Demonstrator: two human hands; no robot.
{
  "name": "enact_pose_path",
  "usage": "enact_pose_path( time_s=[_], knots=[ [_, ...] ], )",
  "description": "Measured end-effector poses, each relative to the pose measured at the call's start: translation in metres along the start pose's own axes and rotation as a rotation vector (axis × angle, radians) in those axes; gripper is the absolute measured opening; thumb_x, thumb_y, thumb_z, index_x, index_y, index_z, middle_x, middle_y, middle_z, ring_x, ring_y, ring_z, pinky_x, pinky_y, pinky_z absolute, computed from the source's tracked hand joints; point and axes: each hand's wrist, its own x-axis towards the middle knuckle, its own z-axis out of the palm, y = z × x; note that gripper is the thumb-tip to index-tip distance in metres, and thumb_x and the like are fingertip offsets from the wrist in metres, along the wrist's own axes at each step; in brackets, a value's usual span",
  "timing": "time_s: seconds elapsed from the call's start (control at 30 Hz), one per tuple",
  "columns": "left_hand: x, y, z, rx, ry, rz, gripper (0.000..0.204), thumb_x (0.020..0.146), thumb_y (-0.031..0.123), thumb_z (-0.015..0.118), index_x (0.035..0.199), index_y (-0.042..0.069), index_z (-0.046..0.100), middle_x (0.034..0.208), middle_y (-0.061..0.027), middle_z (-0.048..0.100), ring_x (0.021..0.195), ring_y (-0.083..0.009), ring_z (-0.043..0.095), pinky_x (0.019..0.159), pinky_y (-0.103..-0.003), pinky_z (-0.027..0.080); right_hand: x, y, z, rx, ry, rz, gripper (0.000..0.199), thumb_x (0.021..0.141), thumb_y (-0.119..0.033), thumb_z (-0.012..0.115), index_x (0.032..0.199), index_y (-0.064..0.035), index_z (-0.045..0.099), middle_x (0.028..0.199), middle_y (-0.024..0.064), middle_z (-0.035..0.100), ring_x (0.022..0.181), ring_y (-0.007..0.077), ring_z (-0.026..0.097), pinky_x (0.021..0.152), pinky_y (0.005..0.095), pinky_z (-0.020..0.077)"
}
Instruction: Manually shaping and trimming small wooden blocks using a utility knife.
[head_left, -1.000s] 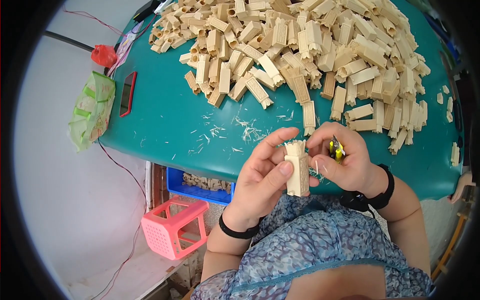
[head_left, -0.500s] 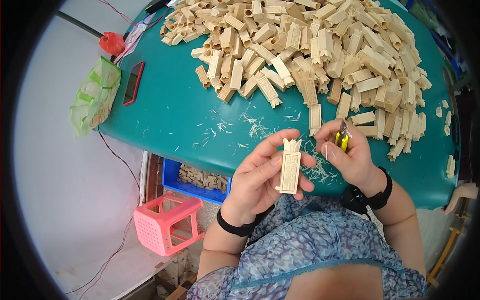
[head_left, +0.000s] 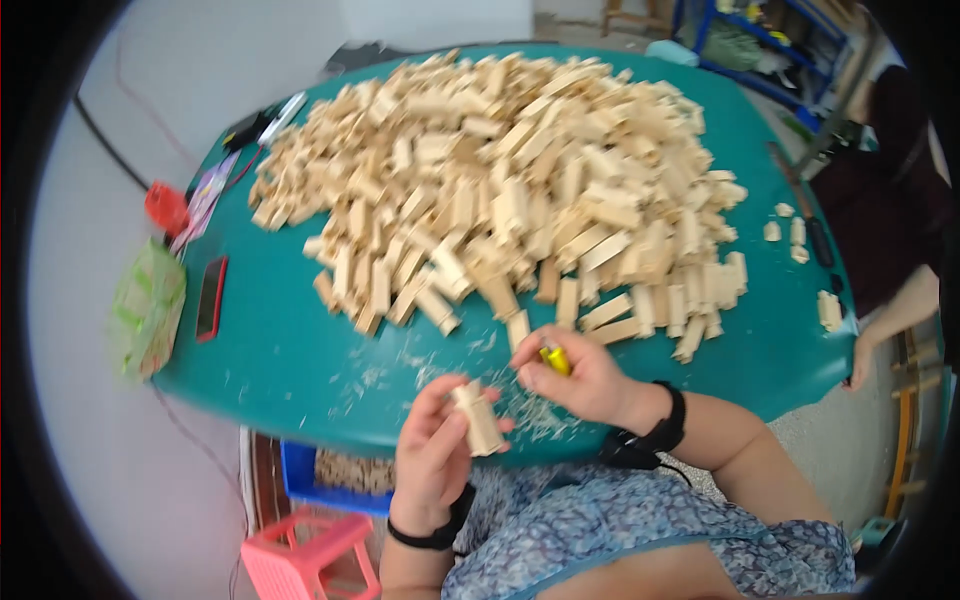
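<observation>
My left hand (head_left: 428,455) is closed around a cream carved block-shaped piece (head_left: 480,425), its notched end pointing up and away from me. To its right, my right hand (head_left: 595,388) grips small yellow-handled nippers (head_left: 555,357), partly hidden in the fingers. The nippers are apart from the piece. Thin pale trimmings (head_left: 545,418) lie on the green table (head_left: 270,365) around and below my hands. A large heap of similar cream pieces (head_left: 510,190) covers the table's middle and far part.
A red-edged phone (head_left: 211,298) lies at left, near a green plastic bag (head_left: 150,310). Below the table edge are a blue bin (head_left: 300,478) and a pink stool (head_left: 285,565). Another person's arm (head_left: 895,315) is at the right edge, beside a few loose pieces (head_left: 797,232).
The view has swung up and right, showing more of the far room. The piece has tilted in my left hand. Both hands keep their holds.
</observation>
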Motion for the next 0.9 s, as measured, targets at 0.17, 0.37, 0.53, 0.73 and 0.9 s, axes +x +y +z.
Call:
enact_pose_path(
  time_s=[0.17,0.37,0.53,0.73,0.9],
  knots=[
    [-0.001,0.002,-0.007,0.478,0.269,0.217,0.032,0.088,0.009,0.047,0.119,0.005,0.040,0.103,-0.0146,0.054,0.076,-0.0206,0.059,0.064,-0.029,0.051,0.002,0.002,-0.007,0.179,0.022,0.191,0.018,0.091,-0.014,0.045,0.104,-0.0021,0.047,0.080,0.0025,0.051,0.065,0.0067,0.044,0.061,0.0200,0.0388],
    [0.004,0.001,-0.023,0.588,0.319,0.354,0.035,0.088,0.008,0.046,0.122,0.005,0.036,0.098,-0.0115,0.053,0.069,-0.0127,0.054,0.059,-0.023,0.047,0.010,0.018,-0.006,0.137,-0.013,0.117,0.034,0.092,-0.016,0.040,0.124,-0.0022,0.037,0.091,0.0051,0.050,0.065,0.0069,0.044,0.057,0.0194,0.0391],
    [0.017,-0.010,-0.035,0.791,0.334,0.512,0.038,0.088,0.007,0.047,0.123,0.004,0.034,0.097,-0.0093,0.052,0.068,-0.0098,0.052,0.059,-0.020,0.044,0.012,0.021,0.002,-0.326,0.070,-0.017,0.041,0.088,-0.020,0.049,0.123,-0.0018,0.038,0.090,0.0079,0.055,0.073,0.0149,0.053,0.062,0.0301,0.0438],
    [0.017,-0.018,-0.046,0.755,0.315,0.547,0.037,0.089,0.006,0.045,0.124,0.005,0.035,0.098,-0.0077,0.051,0.070,-0.0088,0.048,0.059,-0.020,0.043,0.008,0.012,0.016,-0.689,0.030,0.015,0.034,0.082,-0.011,0.051,0.110,-0.0009,0.035,0.093,0.0213,0.053,0.081,0.0371,0.056,0.065,0.0415,0.0440],
    [0.013,-0.014,-0.049,0.818,0.284,0.585,0.034,0.089,0.012,0.048,0.121,0.002,0.039,0.090,-0.0096,0.053,0.071,-0.0144,0.048,0.062,-0.026,0.042,0.018,0.012,0.030,-0.833,0.058,-0.081,0.027,0.078,-0.012,0.056,0.097,-0.0022,0.038,0.087,0.0173,0.053,0.081,0.0350,0.055,0.065,0.0414,0.0438]
  ],
)
